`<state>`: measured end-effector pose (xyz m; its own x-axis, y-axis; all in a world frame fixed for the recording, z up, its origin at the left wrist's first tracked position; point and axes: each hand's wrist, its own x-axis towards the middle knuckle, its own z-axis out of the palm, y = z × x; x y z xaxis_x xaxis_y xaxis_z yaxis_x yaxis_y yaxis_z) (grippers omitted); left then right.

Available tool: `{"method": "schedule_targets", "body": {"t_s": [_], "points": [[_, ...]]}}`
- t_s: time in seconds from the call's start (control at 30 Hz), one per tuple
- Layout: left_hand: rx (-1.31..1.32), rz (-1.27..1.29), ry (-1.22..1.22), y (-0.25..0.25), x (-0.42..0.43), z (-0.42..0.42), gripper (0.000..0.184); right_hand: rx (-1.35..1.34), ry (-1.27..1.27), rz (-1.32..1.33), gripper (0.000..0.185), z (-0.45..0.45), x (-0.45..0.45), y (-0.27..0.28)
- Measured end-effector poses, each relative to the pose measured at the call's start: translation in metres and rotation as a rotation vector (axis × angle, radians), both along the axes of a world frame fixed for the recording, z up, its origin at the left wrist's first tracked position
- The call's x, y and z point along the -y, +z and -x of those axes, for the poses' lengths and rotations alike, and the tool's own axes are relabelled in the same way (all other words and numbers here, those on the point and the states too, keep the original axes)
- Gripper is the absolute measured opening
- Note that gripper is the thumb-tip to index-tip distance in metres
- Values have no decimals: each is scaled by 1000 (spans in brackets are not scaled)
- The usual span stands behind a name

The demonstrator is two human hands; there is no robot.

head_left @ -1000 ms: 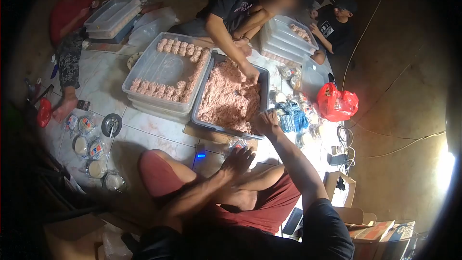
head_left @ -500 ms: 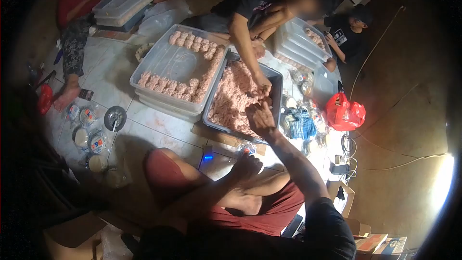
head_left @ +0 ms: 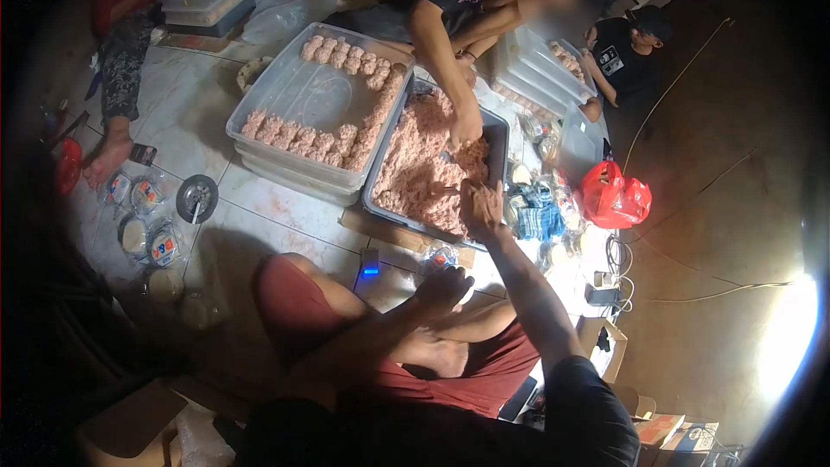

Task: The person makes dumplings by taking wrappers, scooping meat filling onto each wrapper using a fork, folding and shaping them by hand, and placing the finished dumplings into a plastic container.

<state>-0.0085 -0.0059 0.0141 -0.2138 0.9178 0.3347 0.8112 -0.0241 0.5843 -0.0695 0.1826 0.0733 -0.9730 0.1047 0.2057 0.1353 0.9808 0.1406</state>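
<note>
A grey tub (head_left: 372, 203) in the middle holds a mass of pink minced mixture (head_left: 415, 160). My right hand (head_left: 482, 207) is over the tub's near right part, its fingers at the mixture; whether they grip any of it is too small to tell. My left hand (head_left: 443, 288) is above my crossed legs, near a small wrapped package (head_left: 441, 258), its fingers curled and dark. A co-worker's hand (head_left: 465, 125) reaches into the same tub from the far side. Left of the tub, a clear plastic tray (head_left: 238, 125) carries rows of pink lumps (head_left: 303, 143).
Stacked clear boxes (head_left: 527, 69) stand at the back right, more trays (head_left: 203, 0) at the back left. Wrapped round packs (head_left: 164, 246), an ashtray (head_left: 197, 199), a red bag (head_left: 616, 197), cables (head_left: 618, 259) and cardboard boxes (head_left: 605, 342) surround me. Other people sit around.
My right hand has moved from the tub's near edge in over the mixture. My left hand has lifted slightly off the wrapped package. The co-worker's hand has shifted within the tub, and the view has shifted.
</note>
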Motion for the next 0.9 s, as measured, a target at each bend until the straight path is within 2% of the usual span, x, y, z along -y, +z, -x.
{"method": "schedule_targets", "body": {"t_s": [0.03, 0.07, 0.1, 0.13, 0.17, 0.2, 0.23, 0.27, 0.3, 0.37, 0.4, 0.43, 0.53, 0.57, 0.6, 0.63, 0.67, 0.73, 0.77, 0.83, 0.87, 0.9], "points": [[4, -18, -26, -24, -10, -5, 32, 25, 50, -219, 14, -8, -10, -30], [-3, -20, -20, -25, -12, -8, 32, 44, 102, -437, 14, -9, -26, -72], [-115, 36, 26, -25, -13, -14, 27, -197, 282, -201, 15, 11, -30, -93], [-221, 95, 67, -25, -13, -21, 24, -188, 283, -195, 15, 8, -22, -73], [-253, -104, 81, -28, -9, -20, 22, -195, 353, -18, 16, -1, -4, -32], [-254, -105, 74, -29, -8, -22, 22, -208, 422, 155, 16, -5, 5, -5], [-248, -101, 59, -27, -8, -21, 21, -213, 382, -55, 15, -4, 3, -1], [-244, -97, 47, -25, -9, -18, 21, -218, 385, -61, 15, 0, 1, 3], [-249, -101, 50, -23, -9, -17, 21, -74, 107, -10, 17, 7, -1, 7], [-209, 61, 17, -15, -8, -17, 19, 250, -276, 135, 21, 27, -3, 18], [-206, 65, 12, -13, -7, -18, 19, 254, -280, 139, 21, 25, 6, 13], [-217, 15, 32, -14, -7, -17, 18, 213, -35, 38, 24, 25, 16, 3], [-161, -11, 74, -14, -9, -6, 17, 332, 257, -137, 22, 21, -8, -18], [-94, 13, 78, -14, -10, -6, 16, 101, 480, -2, 22, 15, -31, -35], [-94, 10, 80, -16, -11, -6, 16, -19, 587, 70, 22, 16, -39, -39], [73, -8, 107, -15, -11, -9, 16, -136, 699, 129, 22, 18, -42, -36], [239, -25, 132, -16, -10, -10, 17, -210, 617, 17, 22, 26, -45, -34], [287, -31, 87, -7, -3, -2, 19, -289, 535, -91, 22, 49, -43, -27], [341, -38, 41, -3, -1, 0, 23, -211, 240, -77, 18, 62, -33, -20], [421, -51, 50, -3, -2, 6, 24, 60, -69, -115, 21, 70, -6, -11], [504, -71, 61, -3, -3, 8, 26, 139, -75, -292, 21, 77, 22, -12], [502, -69, 62, -1, -1, 12, 26, 351, 35, -300, 19, 72, 49, -1]]}}
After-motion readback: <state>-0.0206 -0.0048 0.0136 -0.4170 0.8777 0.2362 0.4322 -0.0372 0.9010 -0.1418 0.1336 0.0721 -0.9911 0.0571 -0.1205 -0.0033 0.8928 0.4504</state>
